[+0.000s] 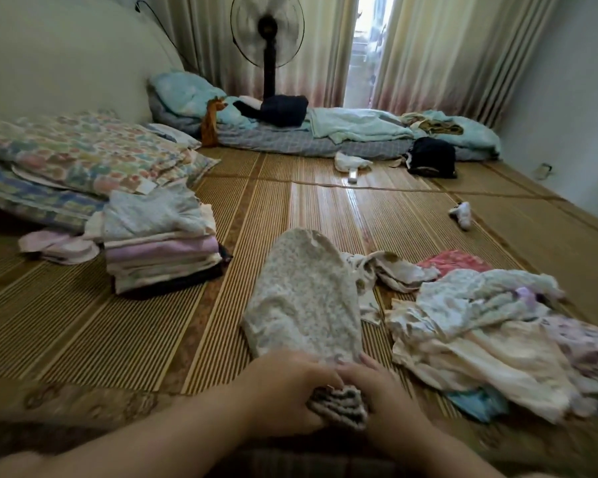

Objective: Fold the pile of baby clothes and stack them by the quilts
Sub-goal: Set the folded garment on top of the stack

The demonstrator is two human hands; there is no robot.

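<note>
left hand (283,388): fingers curled tight round the bunched near end of the garment (304,298); no gap showed between fingers and cloth.
right hand (380,391): same grip from the other side, fingers curled onto that bunched end, fingertips (363,360) lying on the print.
hand spacing: the two hands were pressed together low in the centre of the view, with no gap showing between them.
wad (339,405): striped grey cloth squeezed between both hands; could not tell whether it was the garment's inside or a separate piece.
garment: pale with a small floral print, flat on the mat (83,322), running away from the hands, far end rounded and leaning a little left.
pile (480,326): unfolded clothes just right of the garment; whites, creams, a lilac print, a blue piece under the near edge, a pink piece at the far edge.
stack (163,250): folded clothes, left of the garment and well apart from it, touching the near edge of the quilts (83,150).
quilts: a floral one on top of a blue checked one, far left.
pink cloth (59,246): flat on the mat, touching the stack's left side.
sock (461,213): alone on the mat, far right, well apart from the pile.
fan (268,36): upright at the far end, behind the bedding (359,129).
blur: forearms and the pile's right edge were smeared; thumb positions could not be read.
</note>
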